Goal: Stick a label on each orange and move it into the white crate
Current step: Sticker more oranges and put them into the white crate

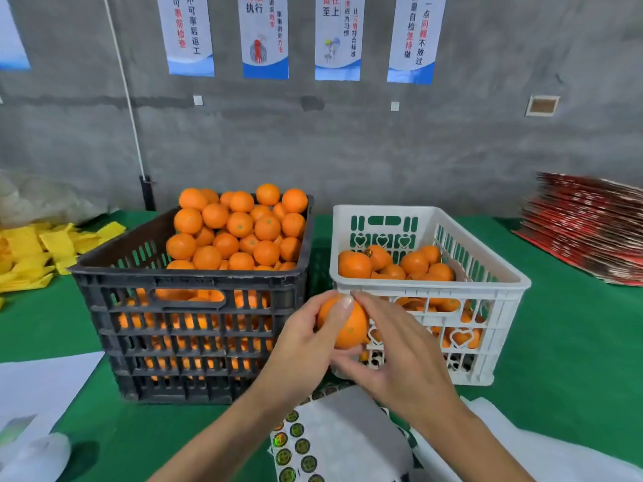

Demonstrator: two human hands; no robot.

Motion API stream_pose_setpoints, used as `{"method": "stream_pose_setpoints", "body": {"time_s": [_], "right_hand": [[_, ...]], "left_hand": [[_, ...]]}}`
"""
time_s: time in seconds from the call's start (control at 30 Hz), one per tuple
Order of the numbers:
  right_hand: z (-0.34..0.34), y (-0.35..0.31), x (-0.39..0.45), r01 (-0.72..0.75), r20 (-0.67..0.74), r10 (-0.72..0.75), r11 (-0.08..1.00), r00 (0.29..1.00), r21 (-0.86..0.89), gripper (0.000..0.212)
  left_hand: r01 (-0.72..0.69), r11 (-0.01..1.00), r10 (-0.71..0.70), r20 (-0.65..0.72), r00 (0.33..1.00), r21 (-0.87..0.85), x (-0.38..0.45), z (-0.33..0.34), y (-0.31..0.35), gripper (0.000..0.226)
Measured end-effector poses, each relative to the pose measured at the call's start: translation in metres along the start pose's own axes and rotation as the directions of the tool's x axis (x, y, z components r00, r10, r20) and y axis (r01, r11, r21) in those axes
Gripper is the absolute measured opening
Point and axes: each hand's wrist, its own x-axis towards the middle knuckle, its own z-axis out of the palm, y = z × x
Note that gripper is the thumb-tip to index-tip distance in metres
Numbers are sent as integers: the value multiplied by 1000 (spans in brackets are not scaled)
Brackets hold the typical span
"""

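My left hand (306,339) grips an orange (348,328) in front of the gap between the two crates, thumb on top. My right hand (393,349) touches the same orange from the right, its fingertips on the top of the fruit; whether a label is under them is hidden. The black crate (195,283) on the left is heaped with oranges (240,224). The white crate (494,293) on the right holds several oranges (396,264). A sheet of round green-and-gold labels (295,443) lies near the front edge, below my arms.
Green cloth (574,335) covers the table. Yellow pads (34,248) are piled at the far left and a stack of red flat cartons (588,224) at the far right. White paper sheets (38,387) lie at the front left and white wrap (522,447) at the front right.
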Motion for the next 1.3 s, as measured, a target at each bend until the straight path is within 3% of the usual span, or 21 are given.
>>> {"method": "stream_pose_setpoints", "body": {"time_s": [0.07,0.17,0.23,0.3,0.37,0.53,0.63,0.8,0.87,1.07,1.2,1.3], "right_hand": [[-9,13,30,-42,-157,44,999,987,16,69],[-17,40,66,-180,-190,161,980,969,-84,71],[-17,54,83,-244,-128,221,949,967,-198,68],[-13,59,98,-230,-53,224,940,973,-252,62],[-2,55,111,-182,8,188,961,982,-209,59],[43,35,153,-185,128,189,982,974,-39,59],[74,40,193,-232,202,220,972,954,36,61],[134,64,272,-295,310,288,955,906,-23,71],[156,75,300,-297,362,308,951,880,-87,81],[208,109,351,-307,419,380,923,824,-233,92],[231,129,359,-339,453,409,912,792,-230,86],[241,137,364,-294,478,398,914,783,-280,82]], "left_hand": [[-27,997,22,75,997,70,27,12,28,64],[-109,983,89,133,987,151,66,15,64,50],[-194,945,172,107,979,263,85,0,78,22],[-262,883,254,73,965,389,99,-26,82,9],[-275,812,313,14,950,515,111,-54,83,6],[-228,756,364,-105,926,614,155,-115,79,12],[-132,660,330,-127,935,740,202,-145,85,20],[172,211,227,-220,949,962,275,-206,91,58],[266,100,148,-278,949,959,296,-227,86,77],[233,-36,47,-231,972,972,347,-252,80,100],[224,55,-111,-217,970,973,367,-252,77,90],[193,-79,-180,-204,962,978,372,-246,67,79]]}}
